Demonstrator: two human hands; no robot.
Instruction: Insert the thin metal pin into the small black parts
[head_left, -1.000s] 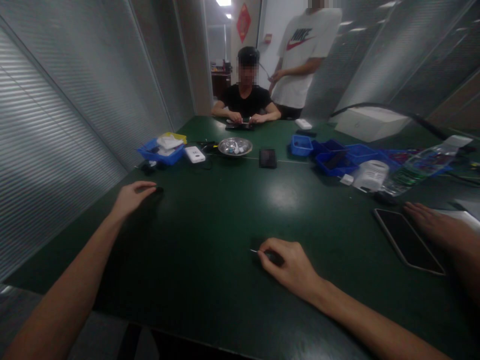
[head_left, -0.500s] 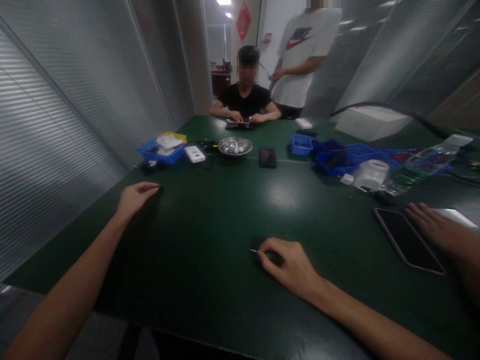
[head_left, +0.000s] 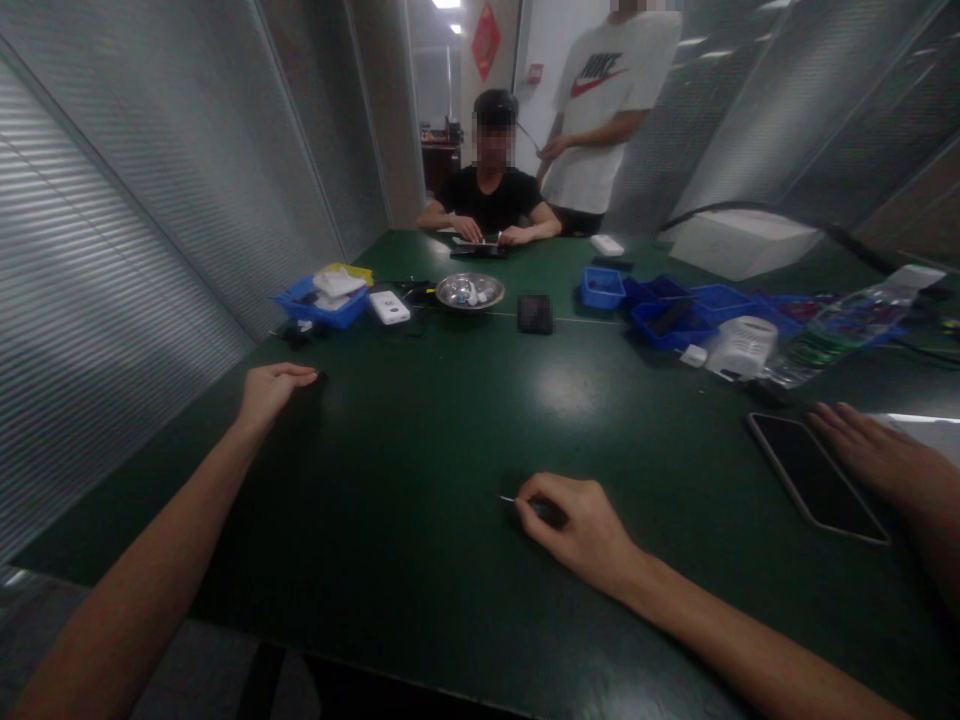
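My left hand [head_left: 276, 388] hovers at or just above the left part of the green table [head_left: 405, 430], its thumb and fingertips pinched together. A small dark bit [head_left: 322, 376] shows at those fingertips, too small to name. Near the table's middle, the side of my right hand [head_left: 570, 515] rests low over the surface with thumb and index finger closed. From that pinch a thin, short, silvery pin-like piece [head_left: 507, 498] sticks out to the left. Most of it is hidden by the fingers.
Ahead stand a round metal dish [head_left: 470, 292], a white power bank [head_left: 389, 307], a black square item [head_left: 535, 314] and blue bins [head_left: 602, 288]. At right lie a phone [head_left: 817, 478], a bottle [head_left: 840, 335] and another person's hand [head_left: 877, 450]. Two people are opposite.
My left hand's fingers have drawn closer together at the tips. My right hand and its thin piece have stayed in place.
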